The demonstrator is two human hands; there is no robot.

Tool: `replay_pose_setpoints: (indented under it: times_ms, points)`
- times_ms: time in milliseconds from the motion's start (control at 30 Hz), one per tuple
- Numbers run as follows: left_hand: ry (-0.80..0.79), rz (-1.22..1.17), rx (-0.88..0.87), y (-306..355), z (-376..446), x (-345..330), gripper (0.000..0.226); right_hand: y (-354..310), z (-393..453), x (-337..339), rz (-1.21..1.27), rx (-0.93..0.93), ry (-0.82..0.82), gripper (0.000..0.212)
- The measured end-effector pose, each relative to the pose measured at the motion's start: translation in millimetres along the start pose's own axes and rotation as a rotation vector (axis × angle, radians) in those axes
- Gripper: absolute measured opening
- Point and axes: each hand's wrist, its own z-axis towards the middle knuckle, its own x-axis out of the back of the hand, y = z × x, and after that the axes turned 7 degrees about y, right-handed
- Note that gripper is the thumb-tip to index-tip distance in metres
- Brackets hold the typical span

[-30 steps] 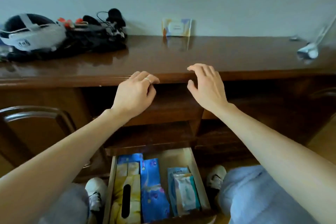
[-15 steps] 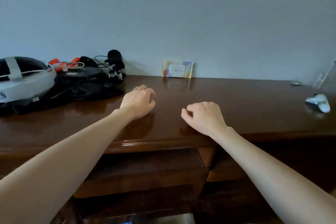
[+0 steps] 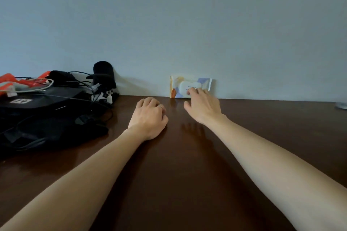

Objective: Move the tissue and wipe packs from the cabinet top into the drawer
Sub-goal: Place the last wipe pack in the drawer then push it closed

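Wipe pack (image 3: 190, 86) stood upright against wall (image 3: 187, 24) at 12 o'clock on worktop (image 3: 178, 155). Right hand (image 3: 203, 106) reached to it, fingers spread, fingertips (image 3: 191, 91) touching its front, not clamped. Left hand (image 3: 148, 117) curled loosely, empty, resting on worktop. Black gear pile (image 3: 47, 110) at 10 o'clock.

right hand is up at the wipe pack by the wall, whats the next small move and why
Probably close the right hand on the wipe pack and lift it. The pack stands upright against the wall, and the spread fingers overlap its front without a visible grip. The left hand rests curled on the cabinet top, holding nothing.
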Motion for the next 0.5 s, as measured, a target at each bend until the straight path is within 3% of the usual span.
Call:
replay_pose_setpoints:
  times_ms: [300, 400, 500]
  points:
    - [-0.108, 0.016, -0.024, -6, 32, -30, 0.049, 16, 84, -67, -0.152, -0.077, -0.128, 0.086]
    - [-0.087, 0.005, -0.016, -5, 31, -27, 0.052, 9, 82, -72, -0.330, -0.024, -0.041, 0.061]
    - [-0.014, -0.016, -0.001, -3, 25, -22, 0.076, 7, 69, -62, -0.342, 0.011, -0.037, 0.030]
